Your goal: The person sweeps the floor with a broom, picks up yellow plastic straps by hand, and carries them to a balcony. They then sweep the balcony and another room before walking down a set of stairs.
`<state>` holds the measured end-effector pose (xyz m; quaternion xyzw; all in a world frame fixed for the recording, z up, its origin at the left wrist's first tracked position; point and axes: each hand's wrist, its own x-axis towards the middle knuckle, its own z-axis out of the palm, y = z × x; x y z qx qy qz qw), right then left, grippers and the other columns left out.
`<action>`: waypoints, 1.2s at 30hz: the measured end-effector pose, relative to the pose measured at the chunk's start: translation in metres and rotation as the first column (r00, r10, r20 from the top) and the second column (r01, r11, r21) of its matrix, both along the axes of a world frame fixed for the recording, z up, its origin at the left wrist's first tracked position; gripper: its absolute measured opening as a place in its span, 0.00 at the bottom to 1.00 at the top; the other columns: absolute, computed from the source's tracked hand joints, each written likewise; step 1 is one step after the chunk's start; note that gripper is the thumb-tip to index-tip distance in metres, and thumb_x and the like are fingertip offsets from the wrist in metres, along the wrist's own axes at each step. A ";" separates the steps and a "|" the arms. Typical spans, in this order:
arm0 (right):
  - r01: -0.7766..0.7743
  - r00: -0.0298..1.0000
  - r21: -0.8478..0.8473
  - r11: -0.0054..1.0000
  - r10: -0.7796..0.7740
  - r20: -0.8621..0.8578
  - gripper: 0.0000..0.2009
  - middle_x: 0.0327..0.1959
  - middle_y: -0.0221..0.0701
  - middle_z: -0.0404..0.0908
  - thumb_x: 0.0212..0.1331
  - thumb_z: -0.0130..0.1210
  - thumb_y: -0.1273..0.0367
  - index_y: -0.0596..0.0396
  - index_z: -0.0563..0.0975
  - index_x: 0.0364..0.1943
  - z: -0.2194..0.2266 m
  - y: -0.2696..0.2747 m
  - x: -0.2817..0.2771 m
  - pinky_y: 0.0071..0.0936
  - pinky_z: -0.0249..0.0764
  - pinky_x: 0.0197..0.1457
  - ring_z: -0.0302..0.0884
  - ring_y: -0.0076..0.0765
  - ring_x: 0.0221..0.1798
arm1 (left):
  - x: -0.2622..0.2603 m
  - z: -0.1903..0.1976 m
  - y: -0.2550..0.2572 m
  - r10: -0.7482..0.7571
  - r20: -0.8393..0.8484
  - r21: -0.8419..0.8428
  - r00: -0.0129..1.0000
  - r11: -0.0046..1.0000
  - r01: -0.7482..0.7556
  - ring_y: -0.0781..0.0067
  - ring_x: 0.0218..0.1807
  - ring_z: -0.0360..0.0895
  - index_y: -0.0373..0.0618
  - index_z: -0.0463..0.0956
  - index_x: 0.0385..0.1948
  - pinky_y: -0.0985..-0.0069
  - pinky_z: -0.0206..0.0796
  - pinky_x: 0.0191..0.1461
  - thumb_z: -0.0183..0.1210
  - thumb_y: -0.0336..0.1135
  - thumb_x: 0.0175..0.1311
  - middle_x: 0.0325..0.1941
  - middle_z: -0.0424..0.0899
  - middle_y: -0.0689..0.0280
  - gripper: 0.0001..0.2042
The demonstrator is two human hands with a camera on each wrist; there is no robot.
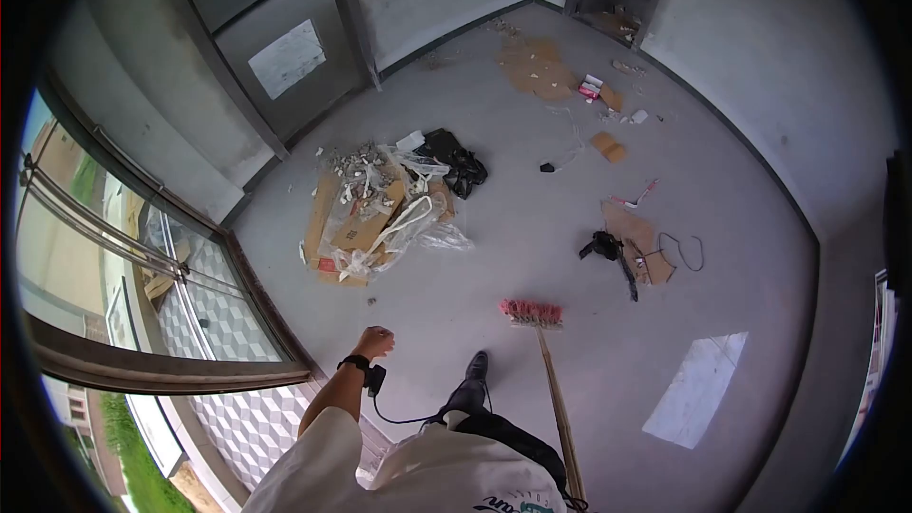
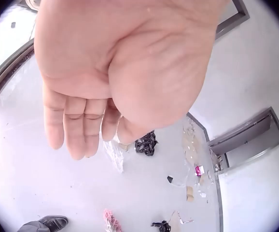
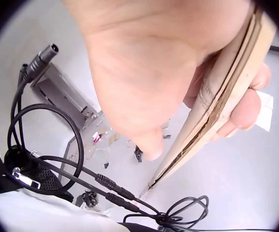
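Seemingly guiding broom [image 1: 532, 313], wrapping right hand [image 3: 149, 63] round handle [image 3: 205, 102], holding left hand [image 2: 125, 63] loosely open, probably needing steady grip.

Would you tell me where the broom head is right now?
In the head view, the broom head is on the floor, ahead and to the right of the shoe.

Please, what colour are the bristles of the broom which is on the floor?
The bristles are pinkish red; the head view shows this best.
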<state>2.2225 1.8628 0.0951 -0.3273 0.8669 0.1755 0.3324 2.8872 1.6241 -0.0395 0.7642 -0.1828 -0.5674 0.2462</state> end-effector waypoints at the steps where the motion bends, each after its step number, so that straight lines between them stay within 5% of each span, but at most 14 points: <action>1: -0.026 0.999 0.019 0.999 0.027 -0.032 0.22 0.29 0.42 0.79 0.49 0.57 0.47 0.54 0.79 0.28 0.013 -0.010 -0.004 0.43 0.73 0.34 0.77 0.50 0.33 | -0.006 -0.005 -0.027 0.014 -0.034 -0.029 0.999 0.999 -0.015 0.77 0.27 0.79 0.43 0.77 0.32 0.76 0.73 0.27 0.55 0.40 0.59 0.26 0.81 0.68 0.10; 6: -0.157 0.973 0.042 0.987 0.162 -0.163 0.24 0.35 0.43 0.81 0.52 0.53 0.42 0.48 0.80 0.31 0.076 -0.067 -0.016 0.46 0.74 0.40 0.78 0.55 0.41 | -0.084 0.003 -0.146 -0.234 0.086 -0.030 0.968 0.971 0.237 0.72 0.29 0.82 0.42 0.78 0.36 0.75 0.74 0.32 0.54 0.40 0.59 0.28 0.83 0.65 0.12; 8: -0.181 0.983 -0.182 0.966 0.169 -0.076 0.24 0.34 0.43 0.82 0.56 0.51 0.43 0.49 0.80 0.33 0.132 -0.115 0.007 0.45 0.74 0.41 0.79 0.55 0.40 | -0.127 -0.001 -0.188 -0.577 0.219 -0.146 0.787 0.778 0.611 0.59 0.39 0.82 0.40 0.77 0.41 0.69 0.74 0.44 0.55 0.43 0.59 0.36 0.84 0.57 0.16; 9: -0.189 0.977 -0.210 0.959 0.162 -0.137 0.23 0.31 0.43 0.81 0.49 0.56 0.44 0.51 0.79 0.29 0.124 -0.130 0.001 0.44 0.74 0.40 0.79 0.54 0.37 | -0.154 0.006 -0.206 -0.619 0.206 -0.145 0.758 0.746 0.650 0.59 0.39 0.82 0.40 0.77 0.41 0.69 0.74 0.44 0.55 0.43 0.59 0.36 0.84 0.57 0.16; 12: -0.239 0.941 -0.307 0.921 0.142 -0.308 0.24 0.21 0.40 0.80 0.31 0.71 0.49 0.55 0.79 0.20 0.112 -0.190 -0.009 0.43 0.75 0.35 0.80 0.52 0.29 | -0.237 0.057 -0.257 -0.920 0.283 -0.003 0.272 0.283 0.959 0.50 0.55 0.73 0.40 0.75 0.47 0.63 0.64 0.59 0.55 0.47 0.60 0.50 0.78 0.50 0.20; 13: -0.257 0.932 -0.271 0.928 0.164 -0.324 0.23 0.21 0.39 0.81 0.31 0.71 0.49 0.54 0.79 0.21 0.121 -0.218 -0.009 0.41 0.75 0.35 0.80 0.50 0.29 | -0.264 0.069 -0.272 -0.929 0.282 -0.006 0.238 0.246 0.969 0.50 0.55 0.73 0.40 0.75 0.47 0.63 0.64 0.59 0.55 0.47 0.60 0.50 0.78 0.50 0.20; 15: -0.302 0.930 -0.225 0.927 0.234 -0.285 0.23 0.23 0.38 0.81 0.36 0.68 0.49 0.54 0.79 0.25 0.136 -0.277 -0.018 0.39 0.74 0.36 0.81 0.46 0.31 | -0.319 0.088 -0.299 -0.926 0.374 0.050 -0.051 -0.035 0.998 0.53 0.53 0.76 0.39 0.71 0.53 0.65 0.67 0.57 0.56 0.46 0.60 0.49 0.79 0.50 0.24; 18: -0.383 0.906 -0.222 0.897 0.318 -0.279 0.21 0.24 0.37 0.82 0.39 0.68 0.51 0.55 0.79 0.25 0.137 -0.356 -0.046 0.35 0.74 0.38 0.81 0.44 0.30 | -0.395 0.100 -0.334 -0.874 0.432 0.079 -0.223 -0.209 0.975 0.52 0.57 0.72 0.37 0.66 0.57 0.64 0.65 0.60 0.58 0.45 0.58 0.54 0.75 0.46 0.28; 23: -0.733 0.679 -0.315 0.603 0.628 -0.380 0.16 0.20 0.31 0.80 0.43 0.66 0.55 0.52 0.77 0.23 0.138 -0.492 -0.107 0.31 0.72 0.34 0.81 0.35 0.27 | -0.509 0.122 -0.390 -0.781 0.592 -0.051 -0.198 -0.281 0.958 0.49 0.63 0.66 0.35 0.58 0.61 0.62 0.61 0.63 0.64 0.44 0.52 0.61 0.67 0.48 0.37; 25: -0.843 0.536 -0.352 0.407 0.697 -0.477 0.14 0.17 0.27 0.77 0.45 0.64 0.57 0.49 0.75 0.21 0.154 -0.540 -0.125 0.28 0.71 0.31 0.79 0.31 0.23 | -0.544 0.125 -0.406 -0.640 0.766 -0.146 -0.063 -0.269 0.952 0.53 0.64 0.64 0.38 0.59 0.60 0.55 0.57 0.65 0.66 0.45 0.50 0.59 0.68 0.54 0.37; 29: -0.857 0.507 -0.375 0.354 0.712 -0.486 0.09 0.14 0.26 0.75 0.46 0.61 0.63 0.49 0.73 0.18 0.177 -0.623 -0.185 0.26 0.67 0.26 0.77 0.28 0.20 | -0.614 0.140 -0.459 -0.586 0.810 -0.194 -0.020 -0.301 0.933 0.56 0.65 0.61 0.40 0.60 0.60 0.48 0.51 0.68 0.66 0.45 0.50 0.61 0.66 0.57 0.37; 33: -0.878 0.464 -0.358 0.317 0.742 -0.483 0.07 0.12 0.26 0.73 0.44 0.59 0.68 0.48 0.72 0.16 0.203 -0.657 -0.210 0.27 0.63 0.23 0.76 0.27 0.18 | -0.653 0.139 -0.502 -0.661 0.745 -0.350 0.090 -0.272 0.896 0.58 0.56 0.73 0.40 0.64 0.55 0.56 0.58 0.63 0.67 0.41 0.50 0.50 0.77 0.57 0.31; 34: -0.889 0.450 -0.328 0.321 0.746 -0.490 0.07 0.11 0.25 0.72 0.44 0.58 0.68 0.49 0.72 0.16 0.203 -0.662 -0.218 0.26 0.62 0.22 0.75 0.26 0.17 | -0.662 0.138 -0.512 -0.652 0.745 -0.431 0.139 -0.311 0.847 0.56 0.44 0.79 0.42 0.68 0.46 0.63 0.68 0.51 0.67 0.37 0.49 0.40 0.80 0.57 0.24; 36: -0.891 0.449 -0.305 0.335 0.741 -0.499 0.07 0.11 0.25 0.72 0.44 0.58 0.68 0.48 0.72 0.16 0.216 -0.685 -0.245 0.26 0.62 0.22 0.75 0.26 0.17 | -0.693 0.145 -0.540 -0.689 0.717 -0.443 0.108 -0.330 0.833 0.55 0.40 0.79 0.44 0.68 0.43 0.63 0.70 0.45 0.66 0.36 0.49 0.35 0.80 0.57 0.21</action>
